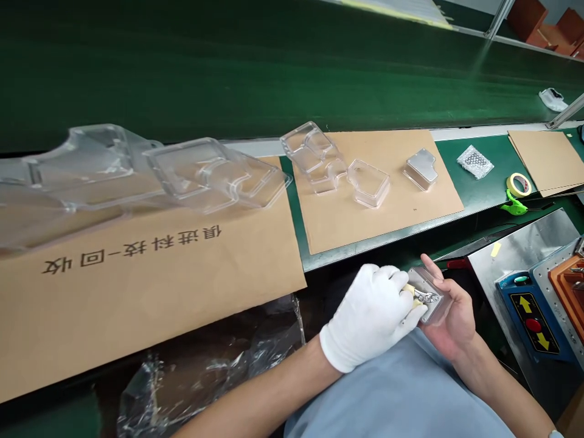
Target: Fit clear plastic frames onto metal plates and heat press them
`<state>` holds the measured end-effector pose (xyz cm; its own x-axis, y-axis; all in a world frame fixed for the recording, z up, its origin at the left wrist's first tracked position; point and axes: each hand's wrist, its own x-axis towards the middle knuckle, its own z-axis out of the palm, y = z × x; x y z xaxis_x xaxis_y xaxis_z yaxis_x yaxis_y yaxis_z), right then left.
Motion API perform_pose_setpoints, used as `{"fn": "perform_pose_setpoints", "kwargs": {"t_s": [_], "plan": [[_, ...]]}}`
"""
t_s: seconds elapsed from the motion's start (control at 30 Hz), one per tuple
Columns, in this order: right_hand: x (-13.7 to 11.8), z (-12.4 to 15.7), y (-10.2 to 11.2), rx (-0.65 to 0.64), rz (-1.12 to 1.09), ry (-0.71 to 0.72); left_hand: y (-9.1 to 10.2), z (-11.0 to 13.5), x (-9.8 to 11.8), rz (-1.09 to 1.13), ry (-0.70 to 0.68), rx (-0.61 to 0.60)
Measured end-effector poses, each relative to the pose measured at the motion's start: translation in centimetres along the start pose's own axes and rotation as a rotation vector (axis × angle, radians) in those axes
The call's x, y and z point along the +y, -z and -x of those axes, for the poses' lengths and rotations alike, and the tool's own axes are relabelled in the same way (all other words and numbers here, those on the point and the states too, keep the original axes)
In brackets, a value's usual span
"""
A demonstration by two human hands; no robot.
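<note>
My left hand, in a white glove, is closed around a small pair of pliers with pale yellow handles and a shiny metal head. The pliers' head lies over a clear plastic case with a grey metal-looking face. My bare right hand holds this case from the right side and beneath, thumb and fingers around its edges. Both hands are in front of my body, below the bench edge. Whether the jaws touch the case I cannot tell.
Cardboard sheets bear clear plastic shells and a similar grey-faced case. Further right are a bubble-wrapped packet, a tape roll and a green-handled tool. A blue control box stands at right; plastic film hangs below.
</note>
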<state>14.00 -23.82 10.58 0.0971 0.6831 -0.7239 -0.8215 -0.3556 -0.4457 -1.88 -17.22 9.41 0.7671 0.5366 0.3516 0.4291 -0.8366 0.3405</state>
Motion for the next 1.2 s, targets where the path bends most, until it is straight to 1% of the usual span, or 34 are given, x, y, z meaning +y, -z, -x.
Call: {"fn": "perform_pose_setpoints", "kwargs": {"t_s": [0.07,0.17,0.3,0.4,0.43,0.5,0.57,0.63,0.8,0.93,1.2], "plan": [[-0.1,0.1,0.0,0.016,0.018,-0.004,0.0,0.1,0.0,-0.015,-0.016,-0.006],[0.0,0.2,-0.1,0.040,0.024,0.000,-0.3,0.2,0.1,-0.044,-0.039,0.016],[0.3,0.3,-0.1,0.061,0.016,0.006,-0.8,0.6,0.1,-0.053,-0.033,0.085],[0.4,0.3,-0.1,0.035,0.008,0.019,-1.0,0.8,0.0,-0.042,-0.011,0.144],[0.4,0.3,-0.1,0.024,0.001,0.024,-0.9,0.8,0.0,-0.039,-0.004,0.145],[0.4,0.3,-0.2,0.020,-0.008,0.027,-0.8,0.7,0.0,-0.047,-0.007,0.106],[0.4,0.2,-0.2,0.049,-0.004,0.014,-0.7,0.5,0.0,-0.072,-0.033,0.047],[0.5,0.2,-0.1,0.090,0.017,0.001,-0.8,0.3,0.0,-0.091,-0.054,0.019],[0.7,0.0,0.4,0.133,0.086,-0.005,-2.1,0.5,-0.1,-0.086,-0.070,0.029],[0.9,-0.2,0.7,0.162,0.087,-0.004,-3.0,1.1,0.1,-0.080,-0.078,0.034],[1.3,-1.0,0.8,0.207,0.091,-0.007,-4.6,1.6,0.4,-0.082,0.027,0.058]]}}
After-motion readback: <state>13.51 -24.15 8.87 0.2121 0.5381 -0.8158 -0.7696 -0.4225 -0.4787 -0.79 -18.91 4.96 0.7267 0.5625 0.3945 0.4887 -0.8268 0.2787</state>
